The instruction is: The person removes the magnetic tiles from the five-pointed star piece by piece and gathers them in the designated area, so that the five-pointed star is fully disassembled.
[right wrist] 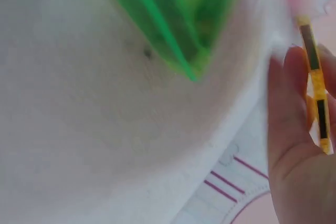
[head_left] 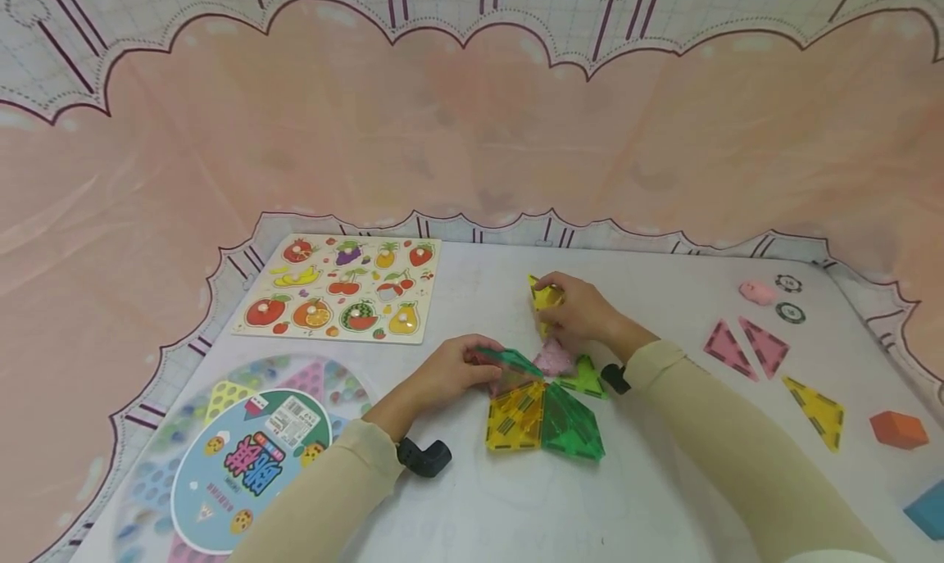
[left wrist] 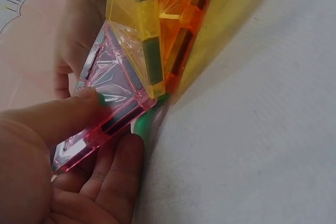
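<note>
My left hand (head_left: 451, 368) pinches a pink triangular magnetic tile (left wrist: 113, 85) between thumb and fingers; in the head view a green tile (head_left: 516, 358) shows at its upper edge. Close by stand yellow-orange tiles (head_left: 515, 419) and dark green tiles (head_left: 571, 422), joined in a cluster on the table. Behind that cluster, my right hand (head_left: 583, 311) grips a yellow tile (head_left: 544, 299), seen edge-on as a yellow strip (right wrist: 315, 82) in the right wrist view. Under the right hand lie a pink piece (head_left: 553, 358), partly hidden, and a light green tile (head_left: 584, 377).
A fruit puzzle board (head_left: 339, 288) lies at back left, in front of it a round game set (head_left: 251, 465). To the right are pink triangles (head_left: 764, 346), a yellow triangle (head_left: 817, 411), a small pink figure (head_left: 757, 292), two round chips (head_left: 791, 312), an orange block (head_left: 898, 429) and a blue block (head_left: 928, 510).
</note>
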